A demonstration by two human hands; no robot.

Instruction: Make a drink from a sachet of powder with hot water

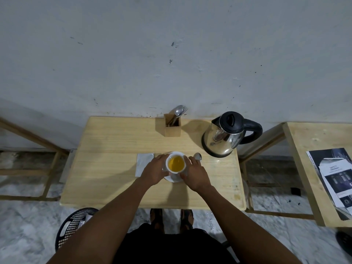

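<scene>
A white cup (175, 164) full of yellow-orange drink stands on a white saucer (174, 179) in the middle of the wooden table (114, 168). My left hand (154, 171) wraps the cup's left side and the saucer's edge. My right hand (196, 174) holds the right side of cup and saucer. A metal spoon (198, 156) lies just right of the cup, its handle hidden under my right hand. A white, flat sachet or napkin (142, 163) lies left of the cup.
A steel electric kettle (224, 136) with black lid and handle stands at the back right. A wooden holder (172, 125) with cutlery stands at the back middle. A second table with leaflets (335, 180) is at right. A black basket (74, 225) sits on the floor at left.
</scene>
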